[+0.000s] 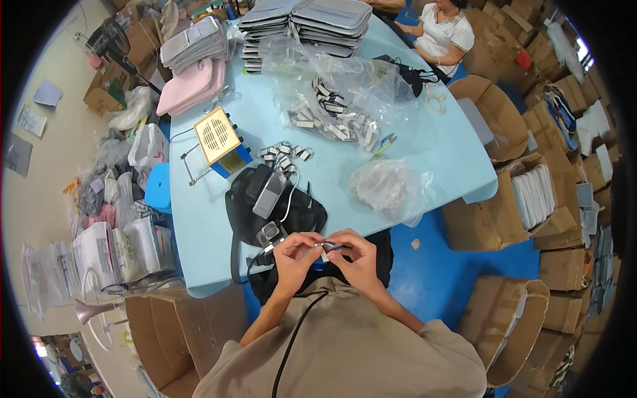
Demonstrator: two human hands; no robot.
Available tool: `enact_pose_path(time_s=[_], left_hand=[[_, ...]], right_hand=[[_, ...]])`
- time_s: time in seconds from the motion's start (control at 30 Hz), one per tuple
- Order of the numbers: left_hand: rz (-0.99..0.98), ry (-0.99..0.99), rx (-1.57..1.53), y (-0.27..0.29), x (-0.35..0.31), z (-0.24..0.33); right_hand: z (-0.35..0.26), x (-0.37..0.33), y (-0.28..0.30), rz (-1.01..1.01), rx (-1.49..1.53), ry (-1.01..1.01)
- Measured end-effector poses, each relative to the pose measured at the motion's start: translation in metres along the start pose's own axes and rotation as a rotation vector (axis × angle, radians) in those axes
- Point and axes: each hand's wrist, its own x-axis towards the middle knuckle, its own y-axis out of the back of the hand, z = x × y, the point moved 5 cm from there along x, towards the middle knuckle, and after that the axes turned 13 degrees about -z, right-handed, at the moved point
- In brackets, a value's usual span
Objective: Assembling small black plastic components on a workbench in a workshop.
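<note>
Just off the table's near edge, my left hand (296,260) and my right hand (353,259) meet with fingertips pinched. Between them is a small pale piece (324,253) with a shiny metal end, too small to name. A short dark strip shows by my right fingertips. Beside my left hand stands a small dark device with a grille (270,231). Beyond it, a black bag (241,211) lies on the table with a grey power bank-like block (270,195) and white cable on it. Several small grey pieces with metal fittings (285,156) are heaped behind the bag.
On the light blue table (332,189) stand a blue radio-like box (222,140), clear bags (391,189), a large bag of small pieces (332,126) and stacked grey cases (305,26). Cardboard boxes (179,331) flank me. A person in white (444,36) sits at the far right.
</note>
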Motion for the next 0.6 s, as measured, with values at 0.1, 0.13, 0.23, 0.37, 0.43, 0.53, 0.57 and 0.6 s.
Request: enact_pose_path(time_s=[0.1,0.13,0.23,0.37,0.43,0.53,0.57,0.6], left_hand=[[0.046,0.008,-0.03,0.001,0.001,0.002],[0.046,0.006,-0.039,0.002,0.001,0.002],[0.047,0.03,-0.05,0.006,-0.002,-0.003],[0.075,0.111,-0.054,0.001,-0.002,0.001],[0.037,0.098,-0.003,0.005,-0.005,-0.001],[-0.086,0.049,0.055,0.0,-0.001,0.006],[-0.101,0.079,0.051,-0.002,0.0,0.006],[-0.114,0.108,0.05,-0.003,0.001,0.006]], right_hand=[[-0.021,0.006,-0.01,-0.119,-0.106,0.076],[-0.019,0.005,-0.01,-0.116,-0.103,0.07],[-0.012,0.004,-0.008,-0.028,-0.12,0.032],[-0.008,0.001,-0.003,-0.046,-0.164,0.06],[-0.009,0.001,-0.002,-0.009,-0.153,0.046],[-0.008,-0.001,0.002,0.009,-0.203,0.029],[-0.007,-0.002,0.005,0.011,-0.204,0.029],[-0.007,-0.002,0.006,-0.004,-0.239,0.045]])
